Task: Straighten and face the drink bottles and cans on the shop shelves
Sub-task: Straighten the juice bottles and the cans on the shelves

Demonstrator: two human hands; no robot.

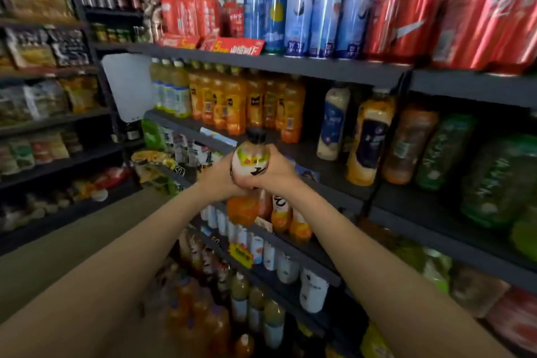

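Black-capped bottle (252, 158) with a pale body and yellow-green label stands upright at frame centre, off the shelves.

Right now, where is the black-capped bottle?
Centre of the head view: the black-capped bottle is held upright off the shelves between the left hand and right hand, before the orange juice bottles.

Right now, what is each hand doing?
Left hand: closed on the black-capped bottle with white and green label.
Right hand: closed on the same bottle.
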